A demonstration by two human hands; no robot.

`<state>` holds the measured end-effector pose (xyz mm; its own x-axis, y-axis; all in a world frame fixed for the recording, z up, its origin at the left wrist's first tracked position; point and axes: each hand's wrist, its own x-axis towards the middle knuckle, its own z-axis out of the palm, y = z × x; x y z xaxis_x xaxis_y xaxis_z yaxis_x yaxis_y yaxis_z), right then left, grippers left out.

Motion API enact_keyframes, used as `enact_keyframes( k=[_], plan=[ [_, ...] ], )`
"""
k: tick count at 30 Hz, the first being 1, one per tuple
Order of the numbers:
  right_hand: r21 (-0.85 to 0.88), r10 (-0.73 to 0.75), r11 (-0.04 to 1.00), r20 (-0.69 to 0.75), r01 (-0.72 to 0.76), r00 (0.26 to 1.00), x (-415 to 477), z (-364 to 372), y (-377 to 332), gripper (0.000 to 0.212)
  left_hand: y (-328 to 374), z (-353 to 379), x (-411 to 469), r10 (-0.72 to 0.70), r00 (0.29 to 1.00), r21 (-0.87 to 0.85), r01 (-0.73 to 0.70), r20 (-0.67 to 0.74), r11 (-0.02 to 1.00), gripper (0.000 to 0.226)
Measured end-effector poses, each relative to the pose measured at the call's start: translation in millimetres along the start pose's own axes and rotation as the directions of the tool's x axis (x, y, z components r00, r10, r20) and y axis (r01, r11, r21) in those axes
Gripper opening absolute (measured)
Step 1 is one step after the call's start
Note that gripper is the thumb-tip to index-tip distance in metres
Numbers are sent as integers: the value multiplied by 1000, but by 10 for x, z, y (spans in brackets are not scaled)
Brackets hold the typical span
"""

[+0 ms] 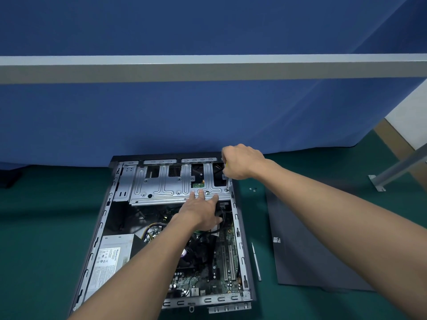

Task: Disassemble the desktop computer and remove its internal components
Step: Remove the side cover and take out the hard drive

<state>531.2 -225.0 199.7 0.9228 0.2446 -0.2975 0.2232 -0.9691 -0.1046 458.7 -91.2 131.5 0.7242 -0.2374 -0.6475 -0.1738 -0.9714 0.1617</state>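
An open desktop computer case [99, 229] lies flat on the green floor. A silver drive cage [161, 183] spans its far end. My right hand [242, 161] grips a screwdriver [227, 181] held upright, with its tip at the cage's right front corner. My left hand [203, 210] rests with spread fingers on the cage's front edge. Below are the power supply [111, 257] at the left and the motherboard [221, 262] at the right, partly hidden by my left forearm.
The removed dark side panel [307, 255] lies right of the case. A thin silver tool [256, 262] lies between them. Loose screws [253, 189] sit on the floor near the case's far right corner. A blue cloth [208, 116] hangs just behind the case.
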Motion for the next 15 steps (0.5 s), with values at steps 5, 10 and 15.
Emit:
enact_keyframes(
  k=[5,10,15],
  plan=[
    [-73,50,996,-39,-53,998,-4,-5,-1,46,3,-3,2,-2,1000,0,2,1,1000,76],
    [-28,-9,1000,43,10,999,-14,-43,-10,7,-2,4,2,1,1000,-1,-1,-1,1000,76],
    [-127,40,991,22,-37,999,-2,-55,-24,49,-1,4,0,0,1000,-5,0,-2,1000,76]
  ],
)
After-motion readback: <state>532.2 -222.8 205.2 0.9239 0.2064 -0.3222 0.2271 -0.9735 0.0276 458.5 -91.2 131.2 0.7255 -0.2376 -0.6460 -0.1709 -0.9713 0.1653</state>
